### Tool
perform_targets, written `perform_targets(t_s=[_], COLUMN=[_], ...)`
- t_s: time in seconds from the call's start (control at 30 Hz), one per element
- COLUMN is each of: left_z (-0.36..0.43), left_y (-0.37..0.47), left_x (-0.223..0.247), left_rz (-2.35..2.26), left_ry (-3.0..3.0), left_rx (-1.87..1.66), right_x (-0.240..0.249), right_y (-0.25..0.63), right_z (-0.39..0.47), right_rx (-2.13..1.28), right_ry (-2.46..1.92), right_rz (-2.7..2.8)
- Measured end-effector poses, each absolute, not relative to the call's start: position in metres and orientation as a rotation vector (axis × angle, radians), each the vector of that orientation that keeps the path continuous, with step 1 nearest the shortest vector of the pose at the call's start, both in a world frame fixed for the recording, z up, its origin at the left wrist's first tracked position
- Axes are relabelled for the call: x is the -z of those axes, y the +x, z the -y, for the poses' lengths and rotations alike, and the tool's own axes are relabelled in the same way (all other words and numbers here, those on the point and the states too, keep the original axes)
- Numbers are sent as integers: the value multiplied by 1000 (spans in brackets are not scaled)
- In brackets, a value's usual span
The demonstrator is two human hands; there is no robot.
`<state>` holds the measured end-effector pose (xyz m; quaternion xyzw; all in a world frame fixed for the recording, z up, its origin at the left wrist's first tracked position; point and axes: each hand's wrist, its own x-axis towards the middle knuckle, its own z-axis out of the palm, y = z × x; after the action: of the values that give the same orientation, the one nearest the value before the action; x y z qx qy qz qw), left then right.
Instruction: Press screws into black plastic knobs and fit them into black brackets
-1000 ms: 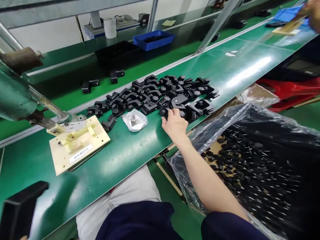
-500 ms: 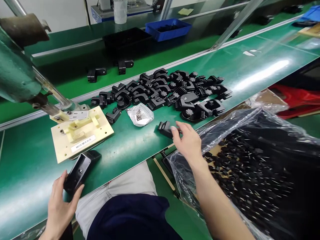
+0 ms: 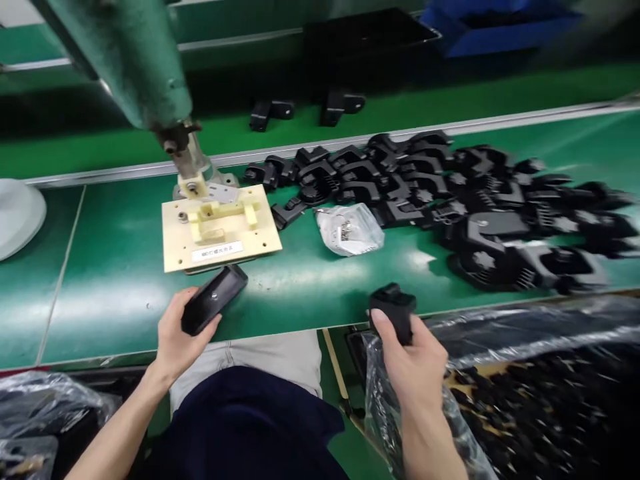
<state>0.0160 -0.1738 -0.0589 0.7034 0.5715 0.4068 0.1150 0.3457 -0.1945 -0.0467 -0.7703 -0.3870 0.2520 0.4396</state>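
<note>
My left hand (image 3: 183, 340) is closed around the lower end of a black plastic housing (image 3: 215, 300), a hollow oblong shell with its cavity facing up. It is in front of a cream-coloured fixture plate (image 3: 270, 237) with raised blocks and a printed label. My right hand (image 3: 415, 360) grips a smaller black plastic part (image 3: 393, 307) at the bench's front edge, thumb on its near side. Between the hands, farther back, lies a clear plastic bag (image 3: 367, 227) with small metal screws inside.
A green press-like machine (image 3: 145, 73) stands over the fixture. Many black bracket assemblies (image 3: 360, 177) are heaped along the bench's back and right. A plastic-lined box (image 3: 530, 413) of black parts sits at lower right. A blue bin (image 3: 480, 40) stands behind.
My right hand has picked the small black part up off the bench. My left hand still holds the housing, now nearer the fixture's front edge. The camera view has swung left.
</note>
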Motion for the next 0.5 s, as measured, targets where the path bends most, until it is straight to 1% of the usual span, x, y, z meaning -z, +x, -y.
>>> perform_targets(t_s=[0.1,0.17,0.2,0.23,0.3,0.37,0.43,0.5], left_z=[171,172,173,174,176,179,181,182], left_y=[22,24,24,24,25,26,29,31], left_x=[50,45,43,42,41,41,42,42], left_rz=[-1590,-1543,-1514,-1482,-1423,-1362,-1309,-1292], left_ry=[2281,2444,2517,2579,2677,2756,2817,2844], left_rx=[-1321,-1332,-1320,-1304,-1267,-1225,-1196,-1211], right_x=[34,24,20,17,11,9,9,8], right_y=[304,277,265,254,237,226,220,217], right_z=[202,203,201,199,194,188,182,176], right_rx=[-1196,-1384,-1367,-1259,-934,-666,-548,-538], right_ry=[-1642,-1481,-1441,-1437,-1448,-1458,-1493,-1554], right_rz=[773,859,991,1181,1584,1874,2040,2153])
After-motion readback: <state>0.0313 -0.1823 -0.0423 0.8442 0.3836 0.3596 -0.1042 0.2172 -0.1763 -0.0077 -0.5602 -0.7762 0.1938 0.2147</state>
